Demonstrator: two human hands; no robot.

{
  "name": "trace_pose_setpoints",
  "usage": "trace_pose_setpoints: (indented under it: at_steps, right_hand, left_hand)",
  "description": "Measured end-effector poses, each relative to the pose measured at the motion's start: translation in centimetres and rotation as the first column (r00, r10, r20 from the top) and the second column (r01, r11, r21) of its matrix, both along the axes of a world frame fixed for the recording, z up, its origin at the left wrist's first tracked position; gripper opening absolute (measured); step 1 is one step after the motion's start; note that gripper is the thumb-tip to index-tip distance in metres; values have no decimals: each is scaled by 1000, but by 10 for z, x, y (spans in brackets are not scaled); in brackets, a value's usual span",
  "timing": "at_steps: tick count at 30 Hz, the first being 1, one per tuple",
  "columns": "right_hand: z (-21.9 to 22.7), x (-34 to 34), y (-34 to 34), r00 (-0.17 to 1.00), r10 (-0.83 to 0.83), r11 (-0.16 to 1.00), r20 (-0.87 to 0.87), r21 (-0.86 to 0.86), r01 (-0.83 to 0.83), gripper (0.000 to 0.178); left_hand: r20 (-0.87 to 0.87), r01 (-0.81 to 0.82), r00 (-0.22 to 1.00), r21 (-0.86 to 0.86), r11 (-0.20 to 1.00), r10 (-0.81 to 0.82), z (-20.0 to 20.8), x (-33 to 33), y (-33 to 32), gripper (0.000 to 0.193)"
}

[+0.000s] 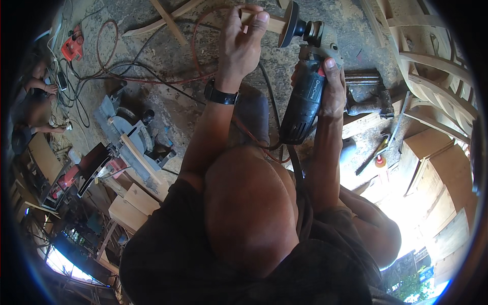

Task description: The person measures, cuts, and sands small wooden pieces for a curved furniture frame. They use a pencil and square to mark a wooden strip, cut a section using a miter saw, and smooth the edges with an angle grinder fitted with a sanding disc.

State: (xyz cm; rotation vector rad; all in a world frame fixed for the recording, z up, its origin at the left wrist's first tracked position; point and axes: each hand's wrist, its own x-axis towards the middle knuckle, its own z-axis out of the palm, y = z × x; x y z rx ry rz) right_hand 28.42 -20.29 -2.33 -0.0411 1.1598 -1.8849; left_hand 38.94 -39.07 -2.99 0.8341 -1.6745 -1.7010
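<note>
My left hand [240, 53], with a dark watch on its wrist, grips a pale strip of wood [275, 24] between thumb and fingers. My right hand [333, 91] is wrapped around the dark body of an angle grinder [304, 99], its thumb near the head. A round black sanding disc [289, 24] is fitted to the grinder. The far end of the wood meets the disc or lies right beside it; I cannot tell whether they touch. The grinder's cord leaves its lower end near my legs.
A mitre saw [131, 131] stands on the floor at left, with cables [96, 76] and a red power tool [72, 47] beyond it. Another person [38, 96] sits at the far left. Right are a metal vise [370, 104] and curved wooden frames [437, 63].
</note>
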Motion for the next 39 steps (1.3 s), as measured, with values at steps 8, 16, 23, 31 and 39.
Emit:
trace_pose_setpoints:
  at_steps: [8,16,23,31,39]
  right_hand:
    - [-6,-2,1,1000,2,1000,5,-16,-2,54]
    - [-5,-1,2,1000,9,1000,1,7,-9,54]
    - [-1,-1,2,996,48,996,-75,82,-42,64]
    - [0,-2,2,996,50,997,-75,54,-46,63]
    - [-1,0,3,995,59,996,-86,75,-53,61]
  left_hand:
    - [-60,-12,998,52,999,15,1,-3,1,32]
    - [-46,-14,999,3,1000,14,5,-8,3,36]
    - [24,-3,1000,31,1000,2,2,-4,0,32]
    - [6,-3,1000,20,1000,3,-7,-4,-1,33]
    - [-6,7,1000,27,1000,-7,-5,-2,-1,30]
